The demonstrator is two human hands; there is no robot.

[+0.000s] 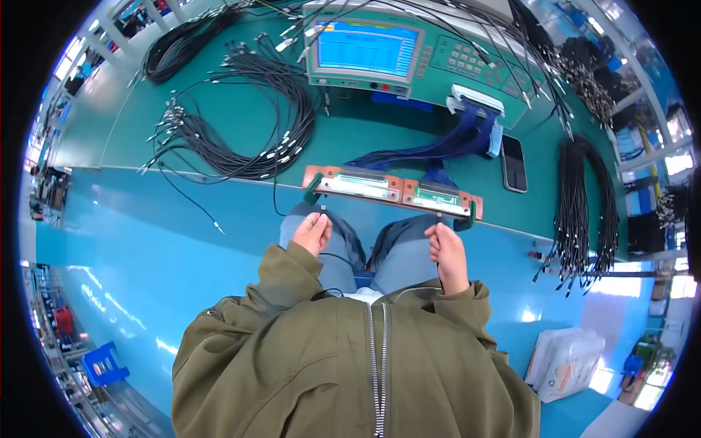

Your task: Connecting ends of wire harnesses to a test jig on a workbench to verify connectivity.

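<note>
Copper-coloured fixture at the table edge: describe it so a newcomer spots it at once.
Find the green instrument with the lit screen, then follow its dark blue cables down to the near edge of the table. There, just beyond the left hand and right hand, lies the long copper-coloured fixture. Unlike the looped black cable bundles, it is straight, with a green clamp at each end.

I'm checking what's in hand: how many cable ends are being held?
2: one cable end in the left hand, a second cable end in the right hand. More may be hidden inside the hands.
</note>
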